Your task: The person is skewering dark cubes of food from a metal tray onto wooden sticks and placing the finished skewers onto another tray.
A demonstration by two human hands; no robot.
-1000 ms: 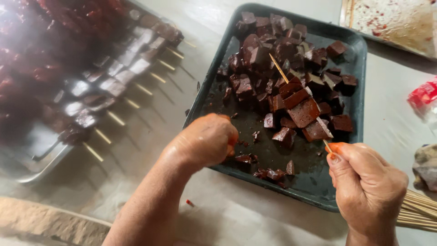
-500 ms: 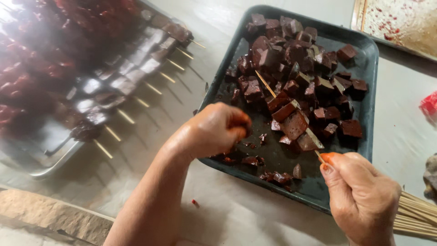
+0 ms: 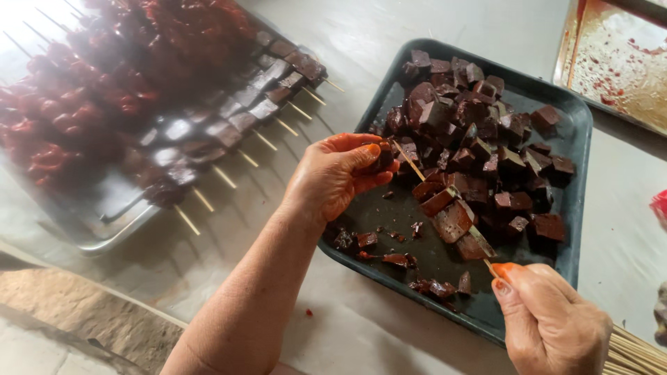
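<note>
A dark rectangular tray [image 3: 577, 208] holds several dark red-brown cubes [image 3: 479, 132]. My right hand [image 3: 552, 319] pinches the near end of a thin wooden skewer [image 3: 410, 161] that slants up and left over the tray, with three cubes [image 3: 451, 212] threaded on it. My left hand [image 3: 337, 173] is over the tray's left edge and grips one dark cube [image 3: 383, 156] in its fingertips, right at the skewer's pointed tip.
A metal tray [image 3: 104, 236] at the left carries several finished skewers of dark cubes and red meat [image 3: 174, 83]. A stained metal tray [image 3: 618, 62] sits at top right. Bare wooden skewers [image 3: 632, 354] lie bundled at the bottom right. Small scraps dot the dark tray's near side.
My left hand rose from the tray's near-left part with a cube and brought it up to the skewer's tip. My right hand kept hold of the skewer.
</note>
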